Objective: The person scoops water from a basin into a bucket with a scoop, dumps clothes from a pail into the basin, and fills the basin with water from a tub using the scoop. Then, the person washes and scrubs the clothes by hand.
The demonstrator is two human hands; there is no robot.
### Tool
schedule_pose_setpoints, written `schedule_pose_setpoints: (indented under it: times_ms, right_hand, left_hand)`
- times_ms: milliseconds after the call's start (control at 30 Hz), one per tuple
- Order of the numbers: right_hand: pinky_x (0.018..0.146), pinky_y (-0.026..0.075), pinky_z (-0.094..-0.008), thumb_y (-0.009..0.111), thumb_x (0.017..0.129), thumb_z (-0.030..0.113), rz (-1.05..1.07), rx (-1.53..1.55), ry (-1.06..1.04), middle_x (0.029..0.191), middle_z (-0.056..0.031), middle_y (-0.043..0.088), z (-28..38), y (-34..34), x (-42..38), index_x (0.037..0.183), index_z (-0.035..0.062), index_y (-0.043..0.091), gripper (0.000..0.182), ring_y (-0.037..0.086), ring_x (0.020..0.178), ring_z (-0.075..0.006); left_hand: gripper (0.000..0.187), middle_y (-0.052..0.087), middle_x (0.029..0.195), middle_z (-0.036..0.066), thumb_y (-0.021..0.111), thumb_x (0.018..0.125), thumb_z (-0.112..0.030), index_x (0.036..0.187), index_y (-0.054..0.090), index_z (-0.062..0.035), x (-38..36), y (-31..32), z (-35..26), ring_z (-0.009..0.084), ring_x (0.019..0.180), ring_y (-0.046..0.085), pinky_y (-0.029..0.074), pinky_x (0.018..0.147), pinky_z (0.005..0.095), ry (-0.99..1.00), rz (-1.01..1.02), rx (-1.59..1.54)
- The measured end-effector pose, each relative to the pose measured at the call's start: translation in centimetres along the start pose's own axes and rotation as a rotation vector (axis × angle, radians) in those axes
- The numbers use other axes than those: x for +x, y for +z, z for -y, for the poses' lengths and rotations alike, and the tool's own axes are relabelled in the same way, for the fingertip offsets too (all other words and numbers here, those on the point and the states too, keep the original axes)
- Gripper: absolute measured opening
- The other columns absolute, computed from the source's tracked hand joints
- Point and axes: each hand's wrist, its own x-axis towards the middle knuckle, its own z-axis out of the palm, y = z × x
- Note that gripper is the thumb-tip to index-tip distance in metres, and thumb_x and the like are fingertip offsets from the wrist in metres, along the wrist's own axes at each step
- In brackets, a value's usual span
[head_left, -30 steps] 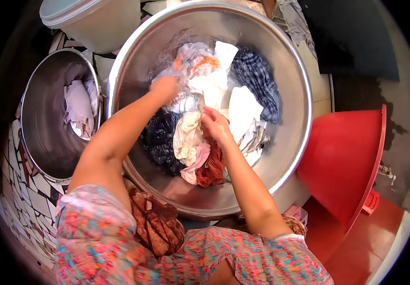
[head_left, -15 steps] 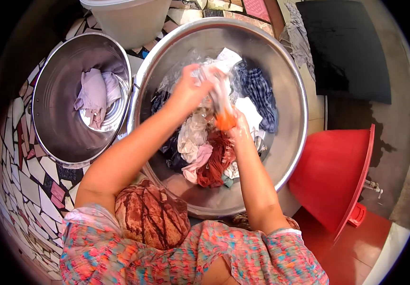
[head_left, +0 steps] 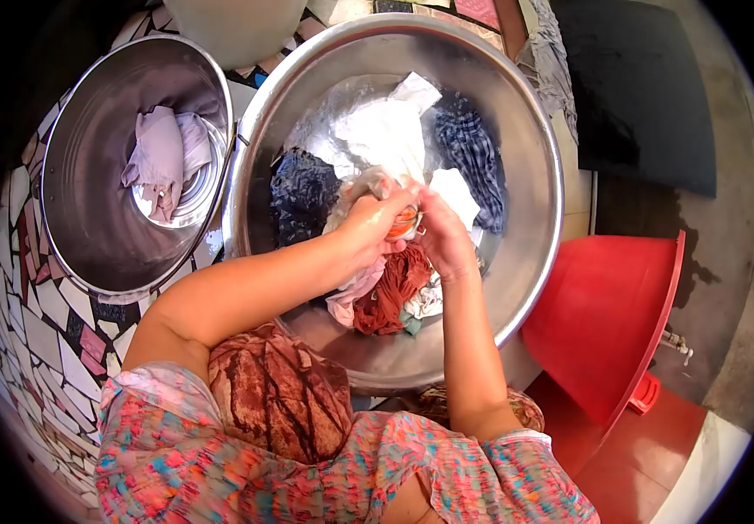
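Observation:
My left hand [head_left: 366, 227] is wrapped round a bunched wet cloth [head_left: 404, 224], white with an orange part. Close against it, my right hand [head_left: 445, 234] has its fingers bent onto the cloth's right side, and the fingertips are slightly smeared. Both hands are over a large steel basin [head_left: 530, 288] of wet clothes. Below them lies a rust-red garment [head_left: 392, 288], with a pink cloth [head_left: 342, 304] beside it. A white garment [head_left: 386, 131] spreads in shallow water beyond. Dark blue clothing [head_left: 303, 194] rests on the left, and a blue checked garment [head_left: 471, 157] on the right.
A steel pot [head_left: 76, 175] at the left contains a pale mauve cloth [head_left: 163, 157]. A whitish bucket [head_left: 237, 31] stands behind. On the right are a tilted red tub [head_left: 604, 306] and a dark panel [head_left: 639, 96]. A grey cloth [head_left: 553, 65] hangs beyond the basin rim.
The white and orange cloth, stretched between my hands before, is now bunched in them. My left hand has come down and nearer. The white garment in the basin is more exposed.

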Motion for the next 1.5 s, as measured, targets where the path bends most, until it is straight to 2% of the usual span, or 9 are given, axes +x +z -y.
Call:
schedule_pose_setpoints:
  times_ms: [100, 267, 433, 600, 733, 900, 1067, 1233, 1500]
  right_hand:
    - [0.101, 0.033, -0.0494, 0.048, 0.088, 0.050, -0.223, 0.477, -0.259, 0.131, -0.0147, 0.040, -4.2, -3.6, 2.5, 0.138, 0.0153, 0.029, 0.064, 0.037, 0.124, -0.0282]
    - [0.103, 0.025, -0.0560, 0.044, 0.075, 0.071, 0.265, 0.567, -0.599, 0.144, -0.0113, 0.026, -7.2, -1.9, 4.4, 0.142, 0.0235, 0.018, 0.086, 0.026, 0.129, -0.0400]
    - [0.087, 0.043, -0.0594, 0.056, 0.076, 0.061, 0.204, 0.891, -0.591, 0.138, -0.0063, 0.037, 0.6, 0.4, 4.6, 0.134, 0.0207, 0.035, 0.074, 0.027, 0.128, -0.0400]
    - [0.058, 0.051, -0.0291, 0.061, 0.072, 0.009, 0.019, 0.068, -0.313, 0.080, -0.0083, 0.060, 4.6, -0.3, 3.6, 0.088, 0.0009, 0.056, 0.019, 0.059, 0.065, -0.0176]
    - [0.058, 0.047, -0.0292, 0.061, 0.068, 0.009, 0.029, -0.586, -0.269, 0.073, -0.0078, 0.060, 3.9, 0.7, 4.3, 0.084, 0.0012, 0.054, 0.020, 0.057, 0.062, -0.0182]
    - [0.070, 0.047, -0.0323, 0.064, 0.067, 0.015, -0.134, -1.389, -0.229, 0.080, -0.0143, 0.062, 2.4, 2.3, 4.4, 0.106, 0.0048, 0.052, 0.042, 0.061, 0.077, -0.0218]
    - [0.105, 0.028, -0.0373, 0.061, 0.078, 0.049, 0.343, -0.331, -0.163, 0.141, -0.0165, 0.030, 4.3, -0.3, 3.7, 0.140, 0.0082, 0.026, 0.082, 0.034, 0.127, -0.0303]
    - [0.100, 0.032, -0.0529, 0.062, 0.067, 0.065, 0.489, 0.569, -0.246, 0.135, -0.0170, 0.038, 0.9, 2.3, 2.1, 0.131, 0.0142, 0.042, 0.084, 0.031, 0.125, -0.0435]
    - [0.062, 0.049, -0.0352, 0.056, 0.079, 0.008, 0.270, 0.788, -0.265, 0.084, -0.0069, 0.053, 5.2, 2.4, 1.9, 0.076, 0.0127, 0.044, 0.013, 0.054, 0.071, -0.0181]
  left_hand:
    - [0.029, 0.061, 0.091, 0.005, 0.063, 0.083, -0.035, 0.096, 0.058, -0.0091, -2.3, 2.8, -1.4, 0.0147, 0.075, 0.057, 0.046, 0.056, 0.0290, 0.039, 0.147, -0.206]
    - [0.035, 0.062, 0.095, 0.005, 0.056, 0.086, -0.043, 0.106, 0.056, -0.0141, -2.8, 4.0, -0.5, 0.0171, 0.079, 0.057, 0.042, 0.056, 0.0267, -0.027, 0.530, -0.444]
    - [0.045, 0.062, 0.084, 0.006, 0.048, 0.084, -0.056, 0.103, 0.057, -0.0166, -2.1, 1.2, 0.8, 0.0175, 0.067, 0.057, 0.036, 0.043, 0.0241, -0.185, 0.515, -0.352]
    - [0.040, 0.058, 0.074, 0.002, 0.056, 0.083, -0.051, 0.097, 0.056, -0.0133, -1.9, 0.7, -0.1, 0.0124, 0.056, 0.052, 0.034, 0.038, 0.0252, -0.239, 0.434, 0.111]
    - [0.034, 0.057, 0.070, 0.002, 0.054, 0.086, -0.040, 0.094, 0.058, -0.0072, 0.3, 0.4, 1.6, 0.0145, 0.054, 0.051, 0.045, 0.056, 0.0338, 0.337, 0.359, 0.667]
    - [0.036, 0.062, 0.074, 0.017, 0.052, 0.079, -0.033, 0.083, 0.062, 0.0007, -0.7, 0.6, -0.2, 0.0272, 0.066, 0.060, 0.047, 0.062, 0.0391, 0.245, 0.006, 1.490]
    - [0.035, 0.055, 0.058, 0.008, 0.046, 0.086, -0.033, 0.079, 0.057, -0.0005, -1.5, 0.7, -0.9, 0.0168, 0.050, 0.053, 0.042, 0.044, 0.0302, 0.146, 0.330, 0.386]
    - [0.043, 0.050, 0.059, 0.006, 0.046, 0.087, -0.043, 0.085, 0.056, -0.0018, -3.1, 0.8, -2.1, 0.0124, 0.041, 0.042, 0.029, 0.034, 0.0229, -0.203, 0.704, -0.114]
    - [0.036, 0.053, 0.072, 0.003, 0.054, 0.086, -0.039, 0.101, 0.052, -0.0057, -3.1, 0.3, -2.2, 0.0119, 0.056, 0.049, 0.036, 0.040, 0.0232, -0.175, 0.836, -0.221]
